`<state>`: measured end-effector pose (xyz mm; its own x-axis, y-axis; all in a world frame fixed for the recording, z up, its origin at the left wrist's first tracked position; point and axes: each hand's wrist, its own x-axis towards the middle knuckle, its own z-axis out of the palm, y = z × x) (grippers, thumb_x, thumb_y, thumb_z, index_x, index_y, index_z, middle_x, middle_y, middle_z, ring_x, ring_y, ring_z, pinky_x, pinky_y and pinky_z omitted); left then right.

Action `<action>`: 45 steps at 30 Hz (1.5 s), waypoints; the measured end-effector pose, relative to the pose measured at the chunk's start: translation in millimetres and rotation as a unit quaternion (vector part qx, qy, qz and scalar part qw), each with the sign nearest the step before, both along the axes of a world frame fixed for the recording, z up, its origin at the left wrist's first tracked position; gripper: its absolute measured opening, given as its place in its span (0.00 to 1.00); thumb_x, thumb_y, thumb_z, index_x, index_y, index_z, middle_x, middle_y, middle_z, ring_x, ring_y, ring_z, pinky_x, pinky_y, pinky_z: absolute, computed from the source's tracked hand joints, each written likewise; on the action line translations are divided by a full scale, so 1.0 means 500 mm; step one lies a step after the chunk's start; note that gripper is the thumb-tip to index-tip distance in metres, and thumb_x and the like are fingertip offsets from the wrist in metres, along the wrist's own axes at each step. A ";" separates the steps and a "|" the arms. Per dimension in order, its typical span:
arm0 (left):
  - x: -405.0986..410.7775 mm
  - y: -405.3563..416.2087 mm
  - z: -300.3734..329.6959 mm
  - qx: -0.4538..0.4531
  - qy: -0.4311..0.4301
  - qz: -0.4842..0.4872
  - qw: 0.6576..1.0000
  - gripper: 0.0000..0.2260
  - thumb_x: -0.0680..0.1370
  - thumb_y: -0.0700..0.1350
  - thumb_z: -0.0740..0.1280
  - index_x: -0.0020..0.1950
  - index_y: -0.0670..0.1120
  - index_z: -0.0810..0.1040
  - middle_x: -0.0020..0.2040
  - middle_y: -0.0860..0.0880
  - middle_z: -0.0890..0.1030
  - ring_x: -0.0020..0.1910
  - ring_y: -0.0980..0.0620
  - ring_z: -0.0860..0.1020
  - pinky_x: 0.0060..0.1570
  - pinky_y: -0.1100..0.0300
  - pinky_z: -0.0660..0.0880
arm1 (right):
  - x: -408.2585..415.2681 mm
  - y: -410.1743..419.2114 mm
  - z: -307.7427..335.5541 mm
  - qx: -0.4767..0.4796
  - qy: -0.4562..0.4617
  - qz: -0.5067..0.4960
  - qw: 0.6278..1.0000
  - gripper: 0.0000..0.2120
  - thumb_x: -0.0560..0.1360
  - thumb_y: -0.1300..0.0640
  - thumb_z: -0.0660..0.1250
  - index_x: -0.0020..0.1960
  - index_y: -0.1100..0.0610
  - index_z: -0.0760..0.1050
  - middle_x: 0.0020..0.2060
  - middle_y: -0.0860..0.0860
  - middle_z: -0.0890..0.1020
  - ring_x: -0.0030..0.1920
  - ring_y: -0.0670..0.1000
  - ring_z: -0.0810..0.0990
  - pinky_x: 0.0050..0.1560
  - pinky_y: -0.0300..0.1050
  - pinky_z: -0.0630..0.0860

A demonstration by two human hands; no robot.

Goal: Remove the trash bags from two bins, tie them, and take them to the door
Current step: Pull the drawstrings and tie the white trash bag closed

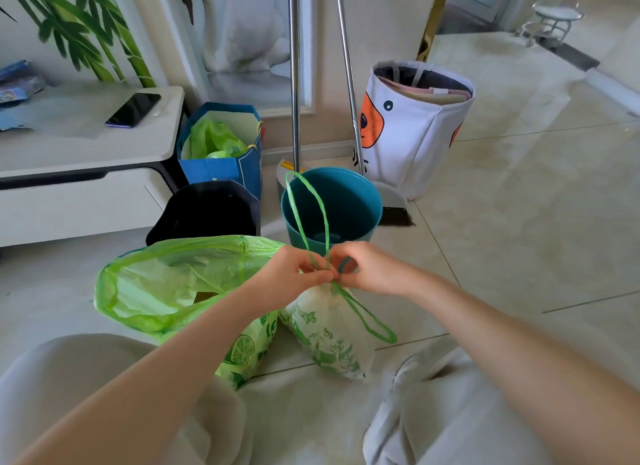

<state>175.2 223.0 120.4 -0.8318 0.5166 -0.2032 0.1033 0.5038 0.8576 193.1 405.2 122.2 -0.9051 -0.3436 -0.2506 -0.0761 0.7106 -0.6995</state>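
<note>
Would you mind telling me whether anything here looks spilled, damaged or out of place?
Nothing looks spilled or torn. The green trash bag lies on the floor with its mouth still gaping open, while both hands pinch the drawstring of the white bag.

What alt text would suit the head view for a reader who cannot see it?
Both hands, left hand and right hand, tie the green drawstring of a small white trash bag on the floor; a green trash bag lies open beside it, before an empty teal bin.

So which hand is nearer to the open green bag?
Left. The left hand is at the right edge of the open green bag. The right hand is farther right, beyond the drawstring.
</note>
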 end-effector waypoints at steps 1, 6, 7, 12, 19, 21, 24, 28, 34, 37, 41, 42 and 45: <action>0.001 -0.002 0.000 -0.004 0.008 -0.003 1.000 0.04 0.74 0.44 0.71 0.45 0.49 0.86 0.42 0.50 0.85 0.40 0.53 0.79 0.46 0.62 0.75 | 0.000 -0.004 0.000 0.004 0.011 0.004 1.000 0.09 0.71 0.59 0.70 0.46 0.47 0.75 0.45 0.48 0.78 0.46 0.53 0.80 0.49 0.50 0.78; 0.003 -0.010 -0.003 -0.008 0.048 0.046 0.998 0.03 0.72 0.41 0.73 0.43 0.48 0.86 0.38 0.57 0.83 0.36 0.61 0.78 0.43 0.67 0.75 | -0.002 -0.014 0.004 0.015 0.074 -0.028 0.997 0.01 0.74 0.56 0.69 0.43 0.51 0.78 0.43 0.49 0.75 0.45 0.52 0.78 0.46 0.45 0.74; 0.003 -0.012 -0.006 -0.005 0.051 0.065 0.997 0.03 0.72 0.41 0.73 0.42 0.48 0.86 0.38 0.57 0.83 0.38 0.62 0.79 0.43 0.67 0.76 | -0.003 -0.014 0.005 0.015 0.077 -0.033 0.996 0.01 0.73 0.56 0.69 0.44 0.51 0.79 0.44 0.50 0.75 0.45 0.52 0.78 0.46 0.46 0.75; 0.002 -0.015 -0.020 -0.001 0.090 0.082 0.993 0.02 0.70 0.42 0.75 0.41 0.47 0.86 0.36 0.58 0.83 0.38 0.61 0.80 0.41 0.67 0.74 | -0.001 -0.013 0.005 0.017 0.085 -0.048 0.995 0.03 0.73 0.56 0.69 0.46 0.53 0.81 0.42 0.43 0.76 0.42 0.41 0.74 0.42 0.33 0.69; 0.015 -0.006 -0.025 -0.045 0.222 0.049 0.973 0.06 0.70 0.36 0.72 0.44 0.44 0.81 0.38 0.50 0.81 0.38 0.52 0.78 0.44 0.55 0.78 | -0.002 -0.019 0.004 0.032 0.069 -0.038 0.996 0.05 0.74 0.58 0.68 0.48 0.56 0.82 0.38 0.39 0.75 0.38 0.35 0.72 0.38 0.27 0.64; 0.013 -0.007 -0.030 -0.055 0.226 0.054 0.971 0.07 0.70 0.37 0.71 0.44 0.45 0.74 0.37 0.50 0.80 0.38 0.49 0.78 0.41 0.52 0.77 | -0.003 -0.021 -0.001 0.029 0.059 -0.037 0.997 0.06 0.73 0.60 0.67 0.48 0.55 0.82 0.38 0.39 0.76 0.39 0.36 0.73 0.41 0.28 0.66; 0.011 -0.013 -0.036 -0.078 0.271 0.045 0.958 0.08 0.70 0.39 0.70 0.45 0.45 0.72 0.37 0.53 0.78 0.37 0.48 0.77 0.37 0.50 0.77 | -0.004 -0.021 -0.003 -0.002 0.017 -0.037 0.999 0.06 0.73 0.59 0.67 0.46 0.54 0.82 0.41 0.43 0.81 0.45 0.42 0.79 0.50 0.37 0.75; 0.020 -0.016 -0.035 -0.109 0.376 0.017 0.920 0.06 0.70 0.41 0.69 0.43 0.46 0.74 0.35 0.53 0.76 0.35 0.49 0.75 0.30 0.53 0.75 | -0.010 -0.015 -0.005 -0.034 -0.038 -0.050 0.997 0.08 0.74 0.57 0.67 0.40 0.46 0.80 0.41 0.46 0.84 0.46 0.47 0.82 0.52 0.45 0.79; 0.021 -0.024 -0.038 -0.096 0.412 -0.024 0.906 0.03 0.74 0.44 0.65 0.44 0.45 0.75 0.37 0.50 0.78 0.35 0.49 0.76 0.31 0.56 0.73 | -0.010 -0.013 -0.006 -0.078 -0.070 -0.082 0.991 0.09 0.73 0.58 0.68 0.48 0.44 0.78 0.38 0.51 0.84 0.40 0.53 0.82 0.47 0.54 0.81; 0.025 -0.023 -0.038 -0.079 0.402 -0.039 0.911 0.03 0.74 0.42 0.67 0.45 0.46 0.74 0.38 0.50 0.78 0.36 0.49 0.76 0.31 0.55 0.74 | -0.006 -0.017 -0.001 -0.064 -0.074 -0.056 0.994 0.09 0.74 0.57 0.68 0.45 0.42 0.78 0.37 0.44 0.82 0.40 0.51 0.80 0.47 0.53 0.80; 0.021 -0.025 -0.035 -0.047 0.367 -0.033 0.929 0.04 0.72 0.40 0.69 0.43 0.45 0.75 0.37 0.51 0.78 0.36 0.50 0.76 0.32 0.53 0.75 | -0.012 -0.011 0.012 -0.069 -0.068 -0.073 0.993 0.09 0.72 0.59 0.70 0.40 0.45 0.80 0.38 0.47 0.83 0.42 0.51 0.82 0.49 0.49 0.79; 0.020 -0.025 -0.036 -0.041 0.359 -0.031 0.932 0.04 0.73 0.40 0.69 0.43 0.45 0.75 0.37 0.51 0.78 0.36 0.51 0.76 0.33 0.52 0.76 | -0.014 -0.010 0.013 -0.079 -0.067 -0.082 0.991 0.08 0.72 0.60 0.70 0.40 0.47 0.80 0.39 0.49 0.84 0.43 0.52 0.82 0.50 0.50 0.80; 0.019 -0.026 -0.039 -0.024 0.325 -0.020 0.945 0.04 0.73 0.37 0.69 0.43 0.45 0.78 0.37 0.51 0.79 0.37 0.52 0.77 0.37 0.51 0.75 | -0.015 -0.011 0.012 -0.095 -0.067 -0.104 0.988 0.04 0.71 0.58 0.67 0.40 0.50 0.79 0.40 0.51 0.83 0.41 0.51 0.80 0.52 0.53 0.79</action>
